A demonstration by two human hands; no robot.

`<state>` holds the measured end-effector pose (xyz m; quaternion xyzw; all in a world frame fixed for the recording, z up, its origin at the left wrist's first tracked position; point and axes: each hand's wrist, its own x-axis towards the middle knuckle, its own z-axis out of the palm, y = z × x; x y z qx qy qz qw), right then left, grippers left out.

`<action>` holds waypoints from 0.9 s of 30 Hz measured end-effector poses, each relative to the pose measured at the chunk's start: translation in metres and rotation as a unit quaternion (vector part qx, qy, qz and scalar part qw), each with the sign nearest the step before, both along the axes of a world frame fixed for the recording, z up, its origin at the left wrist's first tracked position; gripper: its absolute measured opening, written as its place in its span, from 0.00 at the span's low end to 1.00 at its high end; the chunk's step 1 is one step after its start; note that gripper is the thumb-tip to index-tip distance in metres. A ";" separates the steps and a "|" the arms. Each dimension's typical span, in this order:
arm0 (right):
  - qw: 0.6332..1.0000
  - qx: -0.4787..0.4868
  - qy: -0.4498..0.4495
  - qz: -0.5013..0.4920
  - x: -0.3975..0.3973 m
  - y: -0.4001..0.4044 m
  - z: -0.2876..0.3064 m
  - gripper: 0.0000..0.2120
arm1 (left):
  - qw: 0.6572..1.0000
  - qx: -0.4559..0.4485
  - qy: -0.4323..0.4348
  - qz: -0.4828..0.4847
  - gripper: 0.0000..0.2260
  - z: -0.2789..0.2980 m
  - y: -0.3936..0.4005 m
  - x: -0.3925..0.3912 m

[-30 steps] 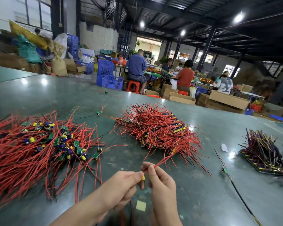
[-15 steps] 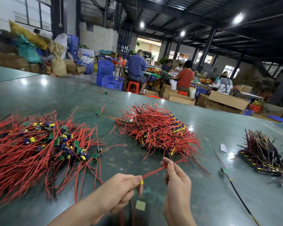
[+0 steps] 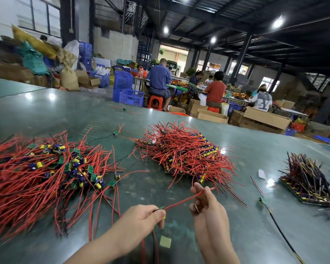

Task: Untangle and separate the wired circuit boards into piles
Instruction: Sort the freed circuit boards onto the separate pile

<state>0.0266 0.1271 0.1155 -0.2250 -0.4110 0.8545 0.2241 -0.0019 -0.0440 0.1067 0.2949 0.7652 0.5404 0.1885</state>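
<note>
My left hand (image 3: 141, 219) pinches a small green circuit board (image 3: 161, 208) at the bottom centre. A red wire (image 3: 181, 201) runs from the board up to the right, and my right hand (image 3: 205, 204) pinches it between its fingers. More red and black wires hang down below my left hand. A tangled heap of red-wired boards (image 3: 42, 174) with yellow and blue capacitors covers the left of the green table (image 3: 84, 115). A neater pile of red-wired boards (image 3: 187, 151) lies at the centre.
A pile of purple and yellow wired boards (image 3: 309, 180) sits at the right. A lone board with a black wire (image 3: 263, 200) lies right of my hands. A white paper scrap (image 3: 261, 173) and a yellow sticker (image 3: 165, 241) lie on the table. Seated workers and boxes are beyond the far edge.
My right hand has slid away from my left hand, up and to the right along the red wire, drawing it straight. My left hand stays in place, holding the board.
</note>
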 end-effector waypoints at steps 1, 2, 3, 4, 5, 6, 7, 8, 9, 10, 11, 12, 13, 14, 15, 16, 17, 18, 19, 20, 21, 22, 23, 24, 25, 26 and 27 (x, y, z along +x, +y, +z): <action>0.998 -0.063 0.011 0.027 0.000 0.000 0.001 0.15 | 1.000 0.011 -0.022 -0.009 0.15 0.001 0.000 0.000; 0.991 -0.124 0.029 0.046 0.000 0.000 0.001 0.16 | 0.998 0.030 -0.058 -0.022 0.15 0.003 -0.001 0.000; 0.987 -0.148 0.041 0.052 0.000 0.000 0.001 0.17 | 0.994 0.046 -0.092 -0.032 0.15 0.005 -0.002 0.000; 0.991 -0.119 0.039 0.048 0.000 0.001 0.000 0.17 | 0.991 0.057 -0.118 -0.037 0.15 0.007 -0.003 0.000; 0.999 -0.033 0.020 0.035 0.002 0.001 -0.001 0.16 | 0.989 0.064 -0.131 -0.038 0.16 0.008 -0.004 -0.001; 0.997 0.079 -0.007 0.004 0.003 0.003 -0.003 0.15 | 0.988 0.067 -0.134 -0.034 0.15 0.009 -0.005 -0.001; 0.982 0.187 -0.020 -0.036 0.004 0.004 -0.003 0.13 | 0.989 0.066 -0.129 -0.028 0.15 0.008 -0.005 -0.002; 0.962 0.264 -0.018 -0.065 0.005 0.005 -0.005 0.11 | 0.990 0.063 -0.122 -0.022 0.15 0.008 -0.005 -0.003; 0.953 0.291 -0.010 -0.082 0.005 0.007 -0.005 0.11 | 0.991 0.061 -0.119 -0.018 0.15 0.008 -0.005 -0.003; 0.955 0.283 -0.003 -0.084 0.005 0.008 -0.006 0.11 | 0.989 0.065 -0.128 -0.018 0.15 0.008 -0.006 -0.003; 0.969 0.238 0.006 -0.065 0.005 0.008 -0.004 0.12 | 0.985 0.078 -0.152 -0.022 0.15 0.009 -0.006 -0.003; 0.988 0.152 0.026 -0.023 0.005 0.009 -0.001 0.13 | 0.976 0.096 -0.193 -0.030 0.15 0.010 -0.008 -0.004; 0.997 0.055 0.045 0.029 0.006 0.009 0.002 0.13 | 0.962 0.118 -0.242 -0.041 0.15 0.013 -0.009 -0.004; 0.995 -0.025 0.065 0.067 0.006 0.008 0.004 0.12 | 0.945 0.139 -0.291 -0.053 0.15 0.015 -0.011 -0.005; 0.991 -0.066 0.080 0.083 0.006 0.007 0.005 0.11 | 0.929 0.155 -0.331 -0.063 0.16 0.016 -0.012 -0.006; 0.991 -0.065 0.084 0.084 0.007 0.007 0.005 0.11 | 0.917 0.164 -0.358 -0.068 0.16 0.017 -0.014 -0.007; 0.995 -0.015 0.070 0.067 0.008 0.008 0.005 0.12 | 0.912 0.164 -0.369 -0.070 0.16 0.017 -0.015 -0.008; 0.996 0.079 0.040 0.026 0.009 0.008 0.003 0.13 | 0.916 0.155 -0.363 -0.072 0.16 0.016 -0.016 -0.009; 0.983 0.180 0.013 -0.035 0.010 0.008 0.003 0.13 | 0.929 0.138 -0.337 -0.074 0.15 0.015 -0.015 -0.008; 0.958 0.269 0.011 -0.100 0.011 0.008 0.001 0.13 | 0.945 0.116 -0.296 -0.078 0.15 0.014 -0.014 -0.007; 0.931 0.332 0.009 -0.149 0.011 0.007 0.000 0.12 | 0.960 0.094 -0.251 -0.084 0.15 0.013 -0.012 -0.005; 0.913 0.366 0.007 -0.179 0.011 0.007 -0.001 0.12 | 0.971 0.074 -0.210 -0.089 0.15 0.013 -0.010 -0.003; 0.907 0.375 0.008 -0.193 0.011 0.008 -0.002 0.12 | 0.978 0.059 -0.178 -0.093 0.15 0.012 -0.008 -0.002; 0.909 0.368 0.008 -0.196 0.010 0.009 -0.004 0.13 | 0.982 0.046 -0.155 -0.096 0.15 0.012 -0.007 -0.002; 0.919 0.346 0.004 -0.189 0.010 0.010 -0.003 0.14 | 0.984 0.036 -0.142 -0.098 0.15 0.012 -0.006 -0.001; 0.937 0.304 -0.003 -0.170 0.011 0.010 -0.002 0.14 | 0.985 0.031 -0.135 -0.099 0.15 0.012 -0.006 -0.001; 0.963 0.234 -0.012 -0.134 0.011 0.011 0.000 0.15 | 0.985 0.031 -0.137 -0.100 0.15 0.012 -0.007 -0.001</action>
